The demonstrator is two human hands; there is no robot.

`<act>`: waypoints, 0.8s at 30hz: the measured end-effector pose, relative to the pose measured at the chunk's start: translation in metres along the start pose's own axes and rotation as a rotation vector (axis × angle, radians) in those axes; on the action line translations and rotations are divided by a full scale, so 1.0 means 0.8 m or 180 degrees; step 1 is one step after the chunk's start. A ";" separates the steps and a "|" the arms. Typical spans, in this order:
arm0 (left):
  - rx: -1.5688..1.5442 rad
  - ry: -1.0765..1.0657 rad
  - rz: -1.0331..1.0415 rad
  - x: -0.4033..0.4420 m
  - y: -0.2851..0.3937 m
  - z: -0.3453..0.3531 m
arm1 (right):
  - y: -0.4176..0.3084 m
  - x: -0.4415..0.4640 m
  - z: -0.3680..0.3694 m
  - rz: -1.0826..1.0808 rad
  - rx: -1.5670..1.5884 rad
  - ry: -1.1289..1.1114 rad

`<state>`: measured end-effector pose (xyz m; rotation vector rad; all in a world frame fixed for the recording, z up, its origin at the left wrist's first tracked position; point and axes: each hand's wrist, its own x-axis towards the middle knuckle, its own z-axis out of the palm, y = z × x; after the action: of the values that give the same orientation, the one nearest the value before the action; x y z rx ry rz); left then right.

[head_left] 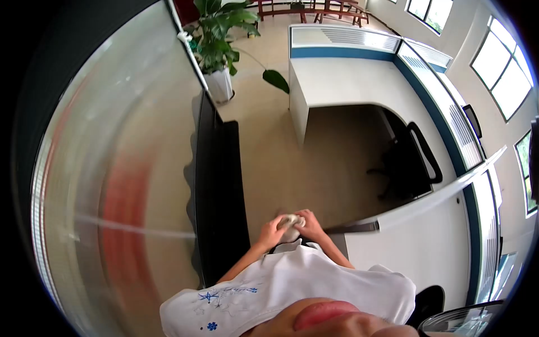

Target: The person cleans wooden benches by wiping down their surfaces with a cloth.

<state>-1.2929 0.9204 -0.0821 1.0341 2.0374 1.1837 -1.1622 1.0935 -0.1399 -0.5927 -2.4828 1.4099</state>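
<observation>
In front of my waist, both hands are closed on a small, crumpled off-white cloth [291, 221]. My left hand [272, 231] grips its left side with bent fingers. On the other side, my right hand [310, 224] has its fingers curled over the upper right part. The cloth is small in view and partly covered by the fingers, so its exact form is hard to make out. Below the hands is my white shirt [314, 275] with a blue print.
To my left stand a black bench [227, 191] and a glass partition [140, 140]. A potted plant [216, 84] is further ahead. At right are a white desk [342, 78], a black office chair [412, 163] and a nearer desk [415, 247]. Wooden benches [337, 12] stand at the back.
</observation>
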 end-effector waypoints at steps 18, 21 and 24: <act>-0.0483 0.1362 -0.0318 0.770 -0.089 -0.412 | -0.061 0.934 -0.073 0.0030 0.0306 -0.1616; -0.0253 0.0507 -0.0178 0.937 -0.062 -0.472 | -0.057 1.043 -0.126 0.0167 0.0247 -0.1069; 0.0048 -0.0107 0.0383 1.098 -0.019 -0.517 | -0.040 1.144 -0.182 0.0288 0.0470 -0.0477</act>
<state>-2.0935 1.4600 0.0166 1.1906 1.9847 1.2042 -1.9313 1.6024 -0.0414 -0.5959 -2.4619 1.7133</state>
